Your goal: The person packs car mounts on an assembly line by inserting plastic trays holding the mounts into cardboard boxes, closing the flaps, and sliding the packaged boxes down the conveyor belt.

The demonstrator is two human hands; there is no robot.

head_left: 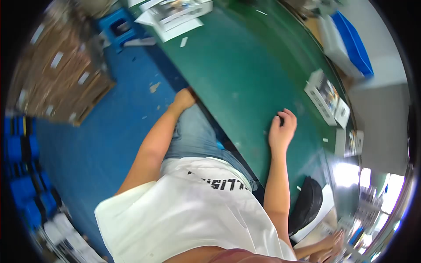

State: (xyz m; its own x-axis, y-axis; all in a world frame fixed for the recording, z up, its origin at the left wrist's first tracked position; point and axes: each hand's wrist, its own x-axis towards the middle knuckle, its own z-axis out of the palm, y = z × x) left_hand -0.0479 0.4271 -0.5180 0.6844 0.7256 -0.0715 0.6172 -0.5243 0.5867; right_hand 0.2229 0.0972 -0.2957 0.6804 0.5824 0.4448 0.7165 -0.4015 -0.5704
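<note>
Head view, from above: a person in a white shirt (184, 215) and jeans (195, 133) sits beside a green table (245, 74). The right hand (283, 129) rests over the tabletop, its fingers loosely curled and nothing visible in its grasp. The left hand (184, 98) lies at the knee by the table's edge; its fingers are indistinct, so whether it is clenched or relaxed cannot be told. The larger printed box (323, 94) lies on the table to the right of the right hand and slightly ahead of it, apart from the fingers; its long axis slants from front left to rear right. A smaller box (348, 142) lies just behind it, and a paper scrap (325, 140) lies between that box and the right forearm. The right hand is clearly the nearer to both boxes. A black pouch (307, 204) lies beside the right forearm; another person's hands (329, 246) appear farther back.
</note>
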